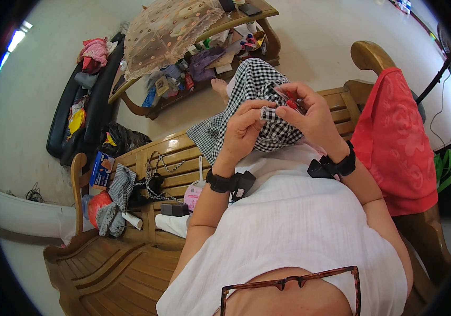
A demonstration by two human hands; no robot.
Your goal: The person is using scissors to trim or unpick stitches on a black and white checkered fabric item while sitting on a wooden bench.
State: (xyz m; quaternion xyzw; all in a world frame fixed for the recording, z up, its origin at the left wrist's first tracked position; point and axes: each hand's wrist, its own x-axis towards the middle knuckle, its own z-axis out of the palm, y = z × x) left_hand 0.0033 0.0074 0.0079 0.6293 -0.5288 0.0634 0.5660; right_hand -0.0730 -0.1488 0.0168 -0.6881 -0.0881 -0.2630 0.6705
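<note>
head view: across the front edge of the wooden bench [170, 143], checked cloth [252, 83] is draped. a fold is pinched by the left hand [243, 130]; in the right hand [317, 115], a small red object [291, 104] is held. work seems unfinished; how much is done cannot be told.

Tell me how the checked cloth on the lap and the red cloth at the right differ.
The checked cloth is black and white, while the red cloth is mostly one colour with a faint paler pattern.
The checked cloth lies bunched over the lap; the red cloth hangs over the bench armrest.
The left hand pinches the checked cloth, but neither of the hands touches the red cloth.
Both are fabric.
</note>
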